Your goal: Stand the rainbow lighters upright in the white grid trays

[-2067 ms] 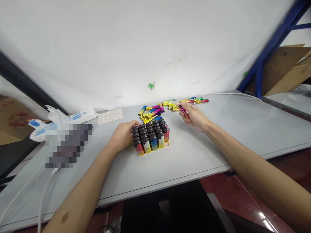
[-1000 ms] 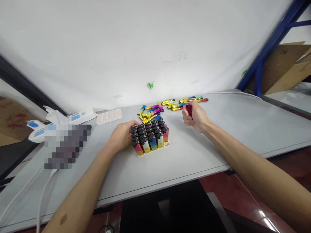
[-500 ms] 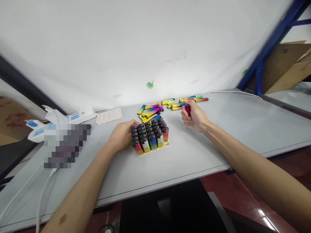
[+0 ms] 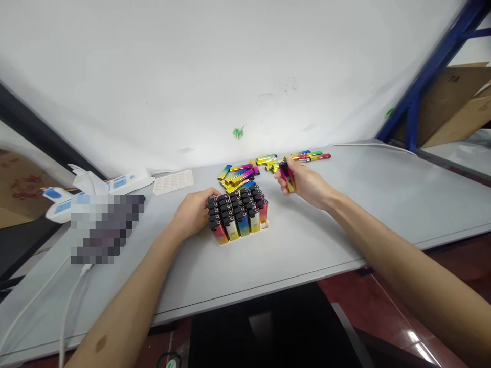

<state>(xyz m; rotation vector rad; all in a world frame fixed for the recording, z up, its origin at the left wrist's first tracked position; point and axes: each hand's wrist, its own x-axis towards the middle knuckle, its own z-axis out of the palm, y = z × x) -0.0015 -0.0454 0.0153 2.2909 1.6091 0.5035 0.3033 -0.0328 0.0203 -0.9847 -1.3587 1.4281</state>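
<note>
A cream tray [image 4: 264, 226] stands on the grey table, packed with several upright rainbow lighters [image 4: 238, 210] with black caps. My left hand [image 4: 194, 212] rests against the tray's left side and steadies it. My right hand [image 4: 303, 184] holds one magenta and yellow lighter [image 4: 286, 175] upright, just right of and behind the tray. Loose rainbow lighters lie in a pile [image 4: 238, 175] behind the tray and in a second scatter [image 4: 297, 157] behind my right hand.
An empty white tray [image 4: 173, 182] lies at the back left beside white power strips [image 4: 118, 182] and a blurred object [image 4: 103, 225]. White cables [image 4: 65, 317] trail over the table's left part. A blue rack post [image 4: 422, 87] and cardboard boxes [image 4: 456, 102] stand at the right.
My right hand picked a lighter from the far scatter, turned it upright and moved it left toward the tray. My left hand has stayed on the tray.
</note>
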